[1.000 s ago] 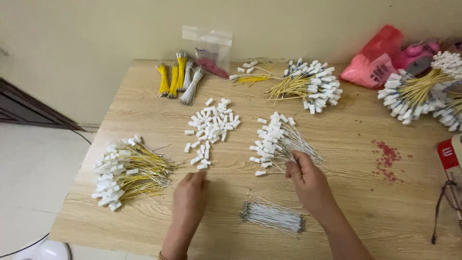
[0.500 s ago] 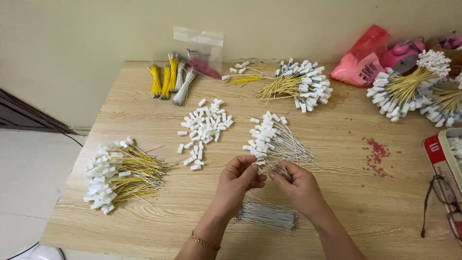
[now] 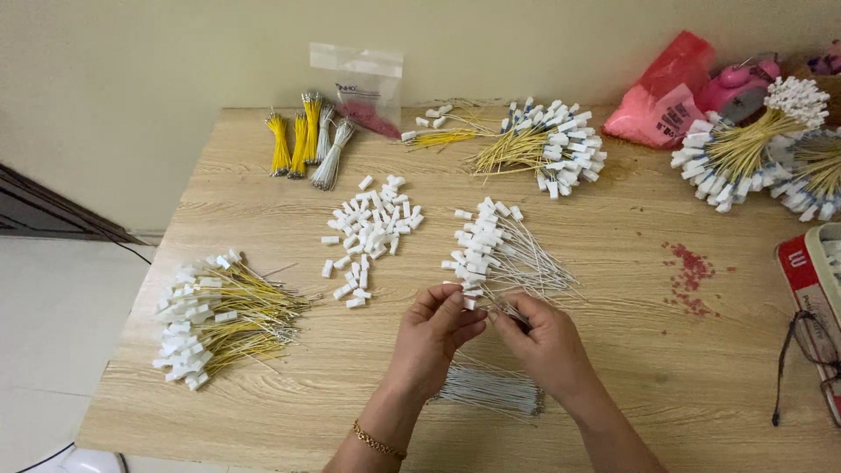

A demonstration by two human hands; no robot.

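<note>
Partly, both hands hide the small white connector pinched between them.

1. Only one view was present, from a camera worn on the person's head.
2. It looked steeply down and forward over the wooden table, whose far edge ran along a plain wall in the upper part of the frame.
3. It sat close enough that the forearms entered from the bottom edge, with the left hand and right hand meeting at lower centre.
4. The table filled most of the frame; its left edge slanted through the lower left, with pale floor beside it.
5. The right side of the table was cut off by the frame's right edge.
</note>
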